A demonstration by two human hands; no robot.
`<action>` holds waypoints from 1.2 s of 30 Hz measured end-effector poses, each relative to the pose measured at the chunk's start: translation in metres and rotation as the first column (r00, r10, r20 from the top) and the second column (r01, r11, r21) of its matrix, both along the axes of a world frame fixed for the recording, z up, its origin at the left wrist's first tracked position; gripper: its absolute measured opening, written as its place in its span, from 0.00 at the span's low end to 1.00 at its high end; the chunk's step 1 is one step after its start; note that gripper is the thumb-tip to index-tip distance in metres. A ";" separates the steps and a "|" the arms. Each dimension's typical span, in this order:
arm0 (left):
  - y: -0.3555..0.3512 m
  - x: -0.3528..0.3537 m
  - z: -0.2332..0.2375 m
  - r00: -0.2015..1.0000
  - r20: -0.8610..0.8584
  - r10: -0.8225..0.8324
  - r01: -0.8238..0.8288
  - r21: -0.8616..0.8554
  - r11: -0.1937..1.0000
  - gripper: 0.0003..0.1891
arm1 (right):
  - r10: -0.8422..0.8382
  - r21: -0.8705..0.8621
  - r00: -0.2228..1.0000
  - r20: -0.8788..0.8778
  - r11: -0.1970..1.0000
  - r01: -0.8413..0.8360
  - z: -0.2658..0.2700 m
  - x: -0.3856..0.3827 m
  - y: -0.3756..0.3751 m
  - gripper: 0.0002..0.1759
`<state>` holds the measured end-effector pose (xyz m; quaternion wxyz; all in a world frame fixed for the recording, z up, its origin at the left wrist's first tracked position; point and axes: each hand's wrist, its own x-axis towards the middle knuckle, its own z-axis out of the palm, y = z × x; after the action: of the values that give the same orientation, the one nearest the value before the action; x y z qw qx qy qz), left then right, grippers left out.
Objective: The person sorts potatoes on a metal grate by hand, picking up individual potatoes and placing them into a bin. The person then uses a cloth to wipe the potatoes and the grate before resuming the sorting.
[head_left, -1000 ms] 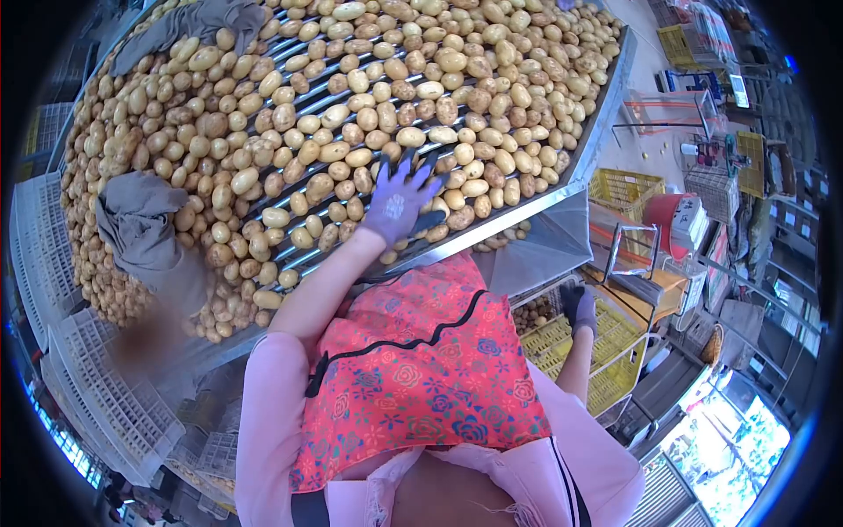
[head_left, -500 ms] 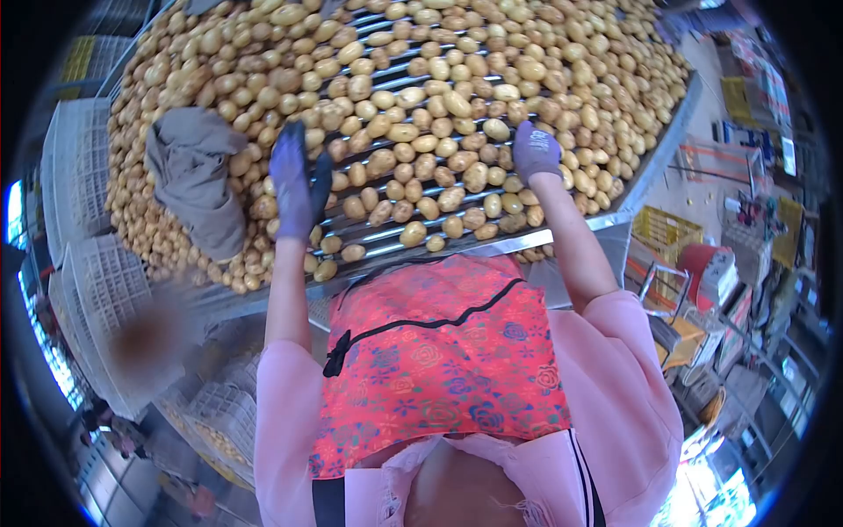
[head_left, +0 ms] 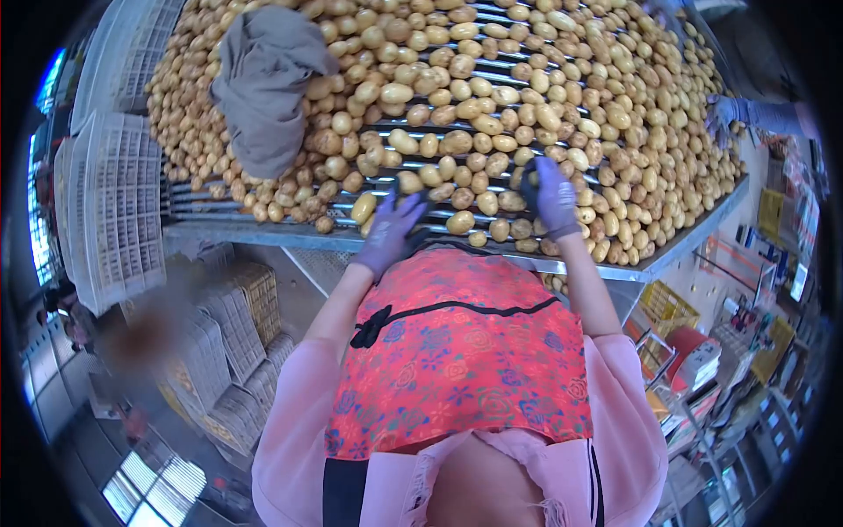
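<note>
Compared with half a second ago, the left hand, in a purple fabric glove with dark finger parts point(head_left: 391, 230), and the right hand, in a matching glove point(head_left: 551, 195), have come closer together and nearer to the front edge; the view itself has shifted also.

At the far left stands a tall whitish plastic lattice crate point(head_left: 118, 202). To the right of it, a crumpled grey-brown cloth point(head_left: 268, 88) lies on the heap. Next comes the left hand: its fingers are somewhat spread and half bent at a potato, but whether they hold it, I cannot tell. Between the hands, pale yellow oval potatoes point(head_left: 461, 222) lie loosely on shiny metal bars point(head_left: 376, 186), behind the grey metal front edge point(head_left: 255, 235). The right hand is curved, with the dark thumb apart from the fingers, among the potatoes; its palm is hidden, so I cannot tell if it holds one. Farther right, the purple-gloved hand of another person point(head_left: 722, 119) is at the edge of the heap.

For handling them well, I would judge that a light touch is best: turn each potato with the fingertips, avoid pressing it against the bars, and keep fingers out of the gaps. Wet-looking skins may slip, so a rounded grip seems safer.
</note>
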<state>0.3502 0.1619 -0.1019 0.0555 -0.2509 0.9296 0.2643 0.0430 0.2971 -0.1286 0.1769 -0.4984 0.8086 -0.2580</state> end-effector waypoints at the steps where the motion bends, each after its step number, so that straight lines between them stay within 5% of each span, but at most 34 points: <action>1: 0.002 -0.011 0.009 0.996 -0.087 0.003 0.007 0.112 0.994 0.28 | -0.069 -0.322 0.992 -0.109 0.946 0.031 -0.020 -0.017 0.009 0.13; 2: 0.001 -0.020 0.017 0.952 -0.304 0.031 0.029 0.190 0.981 0.28 | -0.080 -0.130 0.997 -0.021 0.989 0.077 0.017 -0.030 0.003 0.12; 3: -0.003 -0.022 0.035 0.937 -0.290 0.194 -0.093 0.327 0.940 0.26 | -0.153 -0.059 0.983 -0.097 0.987 0.148 0.012 -0.051 0.007 0.13; 4: -0.004 -0.020 0.048 0.902 -0.250 0.351 -0.207 0.461 0.863 0.24 | -0.276 0.037 0.961 0.034 0.961 0.275 0.002 -0.076 0.017 0.12; 6: -0.024 -0.004 0.044 0.858 -0.432 0.278 -0.321 -0.030 0.946 0.22 | -0.447 0.235 0.864 0.231 0.888 0.396 0.050 -0.076 0.007 0.12; 8: -0.042 0.010 0.039 0.817 -0.459 0.350 -0.435 -0.091 0.896 0.21 | -0.149 0.030 0.988 0.048 0.989 0.147 0.056 -0.055 -0.007 0.11; 10: -0.052 0.019 0.034 0.814 -0.385 0.435 -0.533 -0.199 0.822 0.22 | 0.007 0.004 0.929 0.370 1.000 -0.010 0.088 0.004 -0.048 0.07; 11: -0.053 0.019 0.029 0.810 -0.405 0.423 -0.542 -0.245 0.804 0.24 | 0.128 -0.027 0.911 0.392 0.991 -0.128 0.079 0.030 -0.063 0.09; 12: -0.052 0.016 0.032 0.809 -0.403 0.428 -0.546 -0.245 0.801 0.24 | 0.356 -0.260 0.934 0.023 0.904 -0.338 0.053 0.057 -0.076 0.11; 14: -0.052 0.007 0.041 0.759 -0.461 0.460 -0.624 -0.313 0.716 0.26 | 0.555 -0.099 0.827 0.092 0.831 -0.547 0.045 0.104 -0.102 0.11; 16: -0.057 0.012 0.036 0.781 -0.438 0.445 -0.616 -0.422 0.666 0.28 | 0.606 0.071 0.794 -0.048 0.795 -0.602 0.038 0.127 -0.107 0.15; 18: -0.060 0.007 0.043 0.824 -0.322 0.467 -0.549 -0.246 0.799 0.27 | 0.531 0.018 0.844 0.076 0.845 -0.534 0.034 0.114 -0.098 0.11; 20: -0.049 0.006 0.031 0.968 -0.012 0.249 -0.240 -0.318 0.917 0.31 | 0.421 -0.005 0.907 -0.013 0.907 -0.421 0.024 0.094 -0.082 0.12; 21: -0.044 -0.001 0.023 0.989 0.021 0.148 -0.138 -0.253 0.958 0.31 | 0.376 0.065 0.921 0.098 0.921 -0.383 0.027 0.074 -0.076 0.15; 22: -0.036 -0.010 0.017 0.998 0.048 0.040 -0.031 -0.181 0.983 0.31 | 0.182 -0.106 0.974 0.136 0.980 -0.168 0.002 0.057 -0.060 0.18; 23: -0.028 -0.021 0.008 0.998 -0.014 -0.061 0.057 -0.202 0.978 0.30 | -0.049 0.060 0.897 0.438 0.998 0.025 0.036 0.044 -0.058 0.17; 24: -0.025 -0.037 0.007 0.994 0.023 -0.107 0.109 -0.200 0.974 0.29 | -0.236 0.150 0.492 0.838 0.966 0.209 0.010 0.014 -0.041 0.20; 26: -0.021 -0.067 0.006 0.985 0.005 -0.173 0.172 -0.132 0.976 0.29 | 0.039 -0.252 0.875 0.482 0.963 0.096 0.038 -0.002 0.000 0.25; 29: -0.025 -0.095 0.029 0.972 0.090 -0.218 0.224 -0.058 0.973 0.28 | -0.039 -0.256 0.781 0.624 0.934 0.251 0.061 0.004 0.039 0.28; 30: -0.030 -0.099 0.041 0.961 0.139 -0.238 0.245 -0.028 0.969 0.27 | -0.031 -0.275 0.843 0.537 0.938 0.210 0.072 0.009 0.051 0.26; 31: -0.035 -0.110 0.064 0.954 0.204 -0.219 0.221 0.012 0.975 0.24 | -0.042 -0.112 0.264 0.964 0.833 0.541 0.071 0.013 0.062 0.21; 32: -0.038 -0.107 0.056 0.987 0.022 -0.162 0.163 -0.076 0.984 0.21 | 0.130 0.214 -0.424 0.896 0.711 0.670 0.068 0.017 0.072 0.17; 33: -0.047 -0.109 0.050 0.977 -0.093 -0.192 0.170 -0.205 0.964 0.18 | 0.128 0.267 -0.479 0.868 0.693 0.670 0.061 0.027 0.079 0.19; 34: -0.049 -0.133 0.077 0.970 0.163 -0.179 0.210 -0.195 0.958 0.18 | -0.178 0.107 0.013 0.984 0.648 0.754 0.045 0.045 0.089 0.18; 35: -0.051 -0.144 0.075 0.975 0.161 -0.152 0.191 -0.258 0.947 0.19 | 0.213 0.231 -0.451 0.867 0.630 0.741 0.030 0.047 0.102 0.18; 36: -0.059 -0.145 0.044 0.963 -0.012 -0.268 0.233 -0.460 0.857 0.16 | 0.378 0.241 -0.562 0.736 0.629 0.739 0.025 0.052 0.105 0.20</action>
<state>0.2052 0.1029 -0.0580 -0.0058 -0.1238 0.9915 0.0394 0.0953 0.4021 -0.1037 0.5012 0.2152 0.1687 -0.8210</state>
